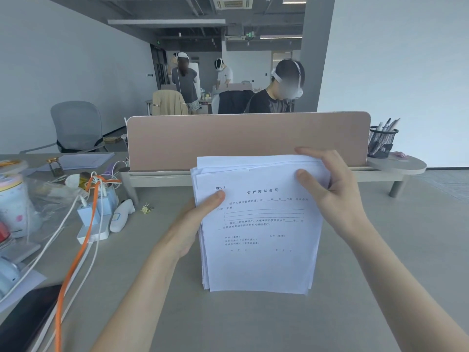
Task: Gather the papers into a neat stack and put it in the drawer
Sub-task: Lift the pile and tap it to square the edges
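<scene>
White papers (258,240) with black print, grey desk (253,321), pinkish-beige divider (241,138), orange cable (73,265)

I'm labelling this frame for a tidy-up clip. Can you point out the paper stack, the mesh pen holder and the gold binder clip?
paper stack (258,262): head view, blank lower part of the front sheet.
mesh pen holder (380,143): head view, black mesh wall.
gold binder clip (146,209): head view, the clip's body on the desk.

A mesh pen holder (382,143) (right shelf), a power strip (92,233) and binder clip (146,209) sit left.
</scene>
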A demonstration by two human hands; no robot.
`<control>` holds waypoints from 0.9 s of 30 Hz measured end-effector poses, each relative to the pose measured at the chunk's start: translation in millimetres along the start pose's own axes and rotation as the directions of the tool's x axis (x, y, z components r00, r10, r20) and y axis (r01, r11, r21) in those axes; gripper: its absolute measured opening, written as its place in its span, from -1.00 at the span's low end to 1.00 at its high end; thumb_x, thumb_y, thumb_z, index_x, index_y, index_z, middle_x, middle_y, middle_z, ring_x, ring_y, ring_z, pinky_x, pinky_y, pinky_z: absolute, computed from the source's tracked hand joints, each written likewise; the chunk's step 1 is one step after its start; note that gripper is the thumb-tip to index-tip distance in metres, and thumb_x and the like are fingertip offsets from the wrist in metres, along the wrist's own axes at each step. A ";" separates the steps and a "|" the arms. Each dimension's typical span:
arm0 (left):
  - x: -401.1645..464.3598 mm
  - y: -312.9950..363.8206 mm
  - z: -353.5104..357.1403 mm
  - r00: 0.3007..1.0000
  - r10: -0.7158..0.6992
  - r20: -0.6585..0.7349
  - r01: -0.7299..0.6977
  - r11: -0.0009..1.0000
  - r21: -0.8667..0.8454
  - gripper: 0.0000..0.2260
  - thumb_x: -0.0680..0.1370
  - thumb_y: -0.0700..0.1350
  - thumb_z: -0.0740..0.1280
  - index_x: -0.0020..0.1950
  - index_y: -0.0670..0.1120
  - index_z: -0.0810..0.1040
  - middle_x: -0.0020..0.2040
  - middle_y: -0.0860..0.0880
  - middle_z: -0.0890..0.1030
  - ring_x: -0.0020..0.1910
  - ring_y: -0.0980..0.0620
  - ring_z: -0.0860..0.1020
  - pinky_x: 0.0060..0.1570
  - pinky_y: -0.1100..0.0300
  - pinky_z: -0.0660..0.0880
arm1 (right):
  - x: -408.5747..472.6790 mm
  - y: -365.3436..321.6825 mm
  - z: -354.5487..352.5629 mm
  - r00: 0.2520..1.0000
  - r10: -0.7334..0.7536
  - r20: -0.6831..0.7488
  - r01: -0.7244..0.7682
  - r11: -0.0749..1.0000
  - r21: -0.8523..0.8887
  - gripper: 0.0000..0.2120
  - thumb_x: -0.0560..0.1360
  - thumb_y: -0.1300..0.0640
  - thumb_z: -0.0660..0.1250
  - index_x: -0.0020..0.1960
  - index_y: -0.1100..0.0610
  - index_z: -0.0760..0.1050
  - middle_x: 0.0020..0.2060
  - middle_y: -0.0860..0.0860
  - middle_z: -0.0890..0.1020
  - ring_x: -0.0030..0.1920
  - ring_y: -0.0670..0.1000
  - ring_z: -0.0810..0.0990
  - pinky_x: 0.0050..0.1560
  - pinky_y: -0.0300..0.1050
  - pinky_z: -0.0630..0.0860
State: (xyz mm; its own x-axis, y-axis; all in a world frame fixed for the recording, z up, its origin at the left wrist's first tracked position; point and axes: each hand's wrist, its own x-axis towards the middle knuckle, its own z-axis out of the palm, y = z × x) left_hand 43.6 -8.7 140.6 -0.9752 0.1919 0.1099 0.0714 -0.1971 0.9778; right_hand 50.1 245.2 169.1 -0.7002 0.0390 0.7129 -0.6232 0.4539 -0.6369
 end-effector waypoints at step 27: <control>-8.3 -39.3 6.4 0.998 0.063 -0.024 -0.064 0.995 -0.075 -0.79 0.45 -0.12 0.35 -0.08 0.08 0.76 -0.02 0.02 0.76 -0.02 0.03 0.72 -0.07 0.14 0.64 | -14.9 11.8 1.8 0.991 0.122 -0.046 -0.105 0.958 0.268 -0.30 0.53 0.40 0.32 0.47 -0.17 0.20 0.06 -0.07 0.53 -0.04 0.07 0.57 -0.04 -0.02 0.47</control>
State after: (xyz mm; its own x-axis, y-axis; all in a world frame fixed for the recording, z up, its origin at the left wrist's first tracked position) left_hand 50.1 3.5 102.4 -0.9736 0.1558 0.1665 0.1179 -0.2809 0.9525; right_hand 52.5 248.4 150.4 -0.7541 0.1353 0.6427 -0.6165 0.1918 -0.7637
